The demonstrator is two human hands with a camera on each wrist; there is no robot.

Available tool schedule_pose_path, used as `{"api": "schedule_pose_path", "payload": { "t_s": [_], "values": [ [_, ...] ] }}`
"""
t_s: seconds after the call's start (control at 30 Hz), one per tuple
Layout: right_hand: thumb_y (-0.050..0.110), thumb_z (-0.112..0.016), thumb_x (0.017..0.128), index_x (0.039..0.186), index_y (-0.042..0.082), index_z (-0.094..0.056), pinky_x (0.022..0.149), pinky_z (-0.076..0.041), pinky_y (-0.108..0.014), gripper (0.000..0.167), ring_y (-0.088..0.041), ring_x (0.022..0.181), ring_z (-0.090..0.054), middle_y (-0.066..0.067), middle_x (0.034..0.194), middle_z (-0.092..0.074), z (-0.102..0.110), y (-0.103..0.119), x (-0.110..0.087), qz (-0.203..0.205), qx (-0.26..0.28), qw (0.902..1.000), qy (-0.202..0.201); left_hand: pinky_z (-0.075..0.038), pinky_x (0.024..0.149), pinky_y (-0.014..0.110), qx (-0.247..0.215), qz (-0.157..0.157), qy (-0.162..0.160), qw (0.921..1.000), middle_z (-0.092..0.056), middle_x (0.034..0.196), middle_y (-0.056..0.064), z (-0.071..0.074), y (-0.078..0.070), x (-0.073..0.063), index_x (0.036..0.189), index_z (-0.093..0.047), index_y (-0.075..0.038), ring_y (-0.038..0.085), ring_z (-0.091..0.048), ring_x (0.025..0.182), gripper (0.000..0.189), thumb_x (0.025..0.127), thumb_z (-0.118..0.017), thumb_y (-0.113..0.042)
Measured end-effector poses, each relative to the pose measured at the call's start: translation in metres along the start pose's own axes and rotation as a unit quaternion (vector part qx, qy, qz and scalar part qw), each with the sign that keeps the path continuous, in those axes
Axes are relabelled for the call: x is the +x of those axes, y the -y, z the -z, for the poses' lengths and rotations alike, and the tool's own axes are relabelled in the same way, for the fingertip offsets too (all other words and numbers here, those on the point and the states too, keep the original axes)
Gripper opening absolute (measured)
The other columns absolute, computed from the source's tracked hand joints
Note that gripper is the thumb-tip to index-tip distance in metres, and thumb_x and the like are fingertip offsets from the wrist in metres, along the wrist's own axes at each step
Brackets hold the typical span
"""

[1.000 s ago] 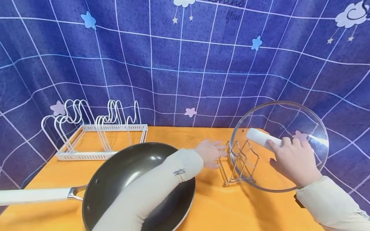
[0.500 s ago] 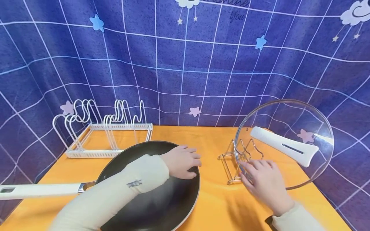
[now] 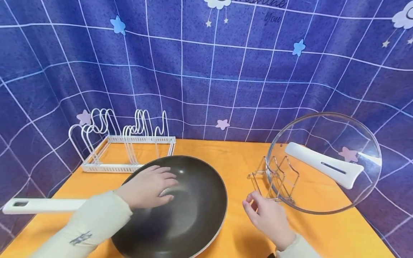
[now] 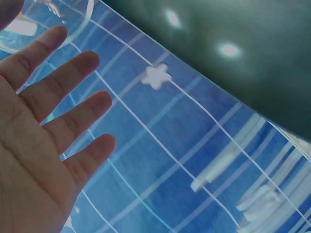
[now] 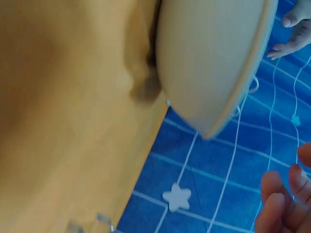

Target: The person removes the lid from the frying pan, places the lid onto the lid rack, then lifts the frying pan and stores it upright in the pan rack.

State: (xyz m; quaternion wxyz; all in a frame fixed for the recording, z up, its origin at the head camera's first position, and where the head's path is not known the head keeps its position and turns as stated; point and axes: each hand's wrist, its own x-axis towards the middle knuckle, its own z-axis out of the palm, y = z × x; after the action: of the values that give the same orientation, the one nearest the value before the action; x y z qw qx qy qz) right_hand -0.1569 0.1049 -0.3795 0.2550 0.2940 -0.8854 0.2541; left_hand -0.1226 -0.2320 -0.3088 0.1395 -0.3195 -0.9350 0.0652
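A dark wok [image 3: 193, 200] with a white handle [image 3: 45, 205] sits on the orange table, its handle pointing left. My left hand [image 3: 148, 188] is over the wok's left side, fingers spread and holding nothing; the left wrist view shows the bare palm [image 4: 34, 145]. My right hand [image 3: 266, 216] is between the wok and a small wire rack [image 3: 280, 179], fingers loosely bent, nothing in them. A round glass lid [image 3: 316, 193] with a long white handle [image 3: 324, 165] stands on edge in that rack. The wok's pale outer side [image 5: 209, 58] shows in the right wrist view.
A white wire dish rack [image 3: 113, 167] with tall looped dividers stands at the back left, just behind the wok. A blue curtain [image 3: 200, 71] with white lines and stars hangs behind the orange table [image 3: 226, 154].
My right hand has let go of the lid's handle and come left and down. My left hand has withdrawn leftward from the small rack to over the wok. The lid stays standing in the rack.
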Motion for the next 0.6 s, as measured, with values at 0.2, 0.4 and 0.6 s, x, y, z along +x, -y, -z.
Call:
{"api": "schedule_pose_path", "payload": {
  "t_s": [0.2, 0.4, 0.6],
  "values": [
    [0.021, -0.065, 0.089, 0.089, 0.016, -0.062, 0.041, -0.032, -0.020, 0.006, 0.002, 0.045, -0.037, 0.016, 0.057, -0.046, -0.010, 0.014, 0.005, -0.087, 0.082, 0.9858, 0.118, -0.041, 0.096, 0.056, -0.073, 0.059, -0.025, 0.9952, -0.067, 0.113, 0.007, -0.002, 0.012, -0.033, 0.111, -0.068, -0.011, 0.036, -0.057, 0.112, 0.032, 0.084, -0.067, -0.029],
    [0.023, -0.060, 0.092, 0.095, 0.013, -0.063, 0.040, -0.031, -0.020, 0.011, -0.001, 0.043, -0.037, 0.012, 0.055, -0.046, -0.022, 0.023, 0.009, -0.119, 0.147, 0.9678, 0.166, -0.042, 0.094, 0.051, -0.086, 0.100, -0.098, 0.9865, -0.065, 0.115, 0.006, -0.006, 0.021, -0.071, 0.112, -0.067, -0.011, 0.031, -0.058, 0.110, 0.033, 0.083, -0.069, -0.026],
    [0.025, -0.060, 0.092, 0.092, 0.013, -0.061, 0.039, -0.028, -0.020, 0.012, -0.002, 0.042, -0.035, 0.011, 0.054, -0.046, -0.032, 0.027, 0.005, -0.146, 0.202, 0.9514, 0.181, -0.045, 0.089, 0.051, -0.093, 0.170, -0.080, 0.9778, -0.066, 0.111, 0.003, -0.014, 0.037, -0.107, 0.113, -0.067, -0.010, 0.030, -0.060, 0.105, 0.033, 0.081, -0.071, -0.018]
  ]
}}
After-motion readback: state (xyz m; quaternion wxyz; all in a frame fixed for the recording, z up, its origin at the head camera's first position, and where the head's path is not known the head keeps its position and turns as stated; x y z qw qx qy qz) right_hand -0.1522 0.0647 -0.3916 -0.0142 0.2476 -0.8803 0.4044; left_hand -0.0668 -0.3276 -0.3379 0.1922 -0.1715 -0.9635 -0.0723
